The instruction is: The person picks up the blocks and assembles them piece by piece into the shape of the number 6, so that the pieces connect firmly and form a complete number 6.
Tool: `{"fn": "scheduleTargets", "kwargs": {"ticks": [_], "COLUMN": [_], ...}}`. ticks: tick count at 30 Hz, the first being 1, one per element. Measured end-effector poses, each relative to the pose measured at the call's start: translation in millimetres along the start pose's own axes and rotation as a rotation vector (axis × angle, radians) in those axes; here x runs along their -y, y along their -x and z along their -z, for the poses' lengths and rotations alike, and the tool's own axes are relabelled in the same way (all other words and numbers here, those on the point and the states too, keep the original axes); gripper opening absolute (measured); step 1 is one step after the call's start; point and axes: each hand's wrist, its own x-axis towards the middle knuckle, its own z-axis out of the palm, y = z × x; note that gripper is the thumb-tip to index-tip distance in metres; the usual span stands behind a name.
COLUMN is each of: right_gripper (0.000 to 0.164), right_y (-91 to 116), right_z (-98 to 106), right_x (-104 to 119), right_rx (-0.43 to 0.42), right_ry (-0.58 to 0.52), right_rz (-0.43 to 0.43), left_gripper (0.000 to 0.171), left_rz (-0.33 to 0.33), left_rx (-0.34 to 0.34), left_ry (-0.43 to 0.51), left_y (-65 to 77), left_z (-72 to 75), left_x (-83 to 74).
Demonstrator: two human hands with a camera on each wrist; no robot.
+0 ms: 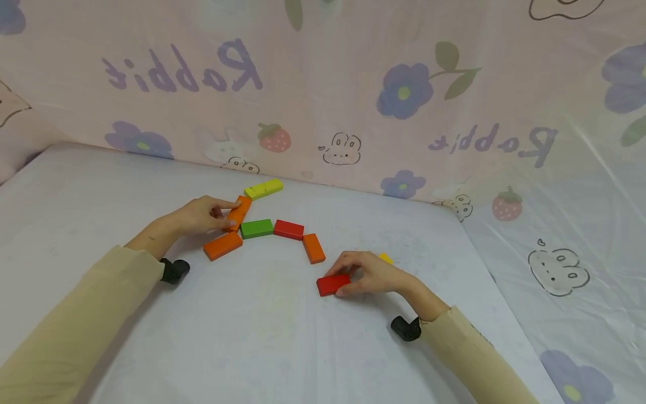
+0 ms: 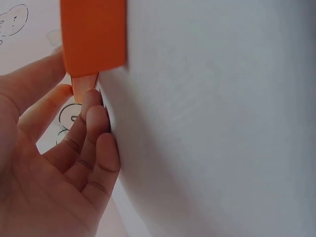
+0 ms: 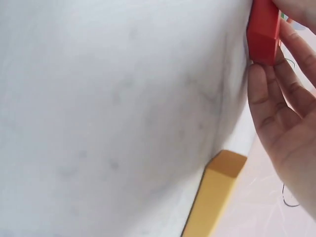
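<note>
From here, the left hand (image 1: 203,214) pinches an orange block (image 1: 239,214), yellow block (image 1: 264,189) at its two o'clock; the right hand (image 1: 372,272) grips a red block (image 1: 330,285).

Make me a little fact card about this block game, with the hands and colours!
Left hand: grips an orange block
Right hand: grips a red block
Between the hands: green block, second red block, second orange block
Nearest left sleeve: third orange block
Farthest back: yellow-green block
Behind right hand: yellow block, mostly hidden in the head view
Surface: white table
</note>
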Motion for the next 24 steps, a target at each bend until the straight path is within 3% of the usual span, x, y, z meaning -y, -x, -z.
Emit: {"fn": "scheduleTargets", "kwargs": {"ticks": [8,24], "right_gripper": [0.031,0.032], "right_y": [-7.6,-27.2], "right_z": [1.1,1.3], "right_x": [9.7,21.6], "right_rx": [0.032,0.016], "right_ry": [0.019,0.053], "right_rz": [0.05,0.105], "left_gripper": [0.06,0.06], "left_rz": [-0.007,-0.002], "left_rx": [0.004,0.009], "left_ry": [-0.002,-0.016], "left_y": [0.8,1.1], "left_z": [0.9,0.5], "left_x": [-0.5,-1.8]}}
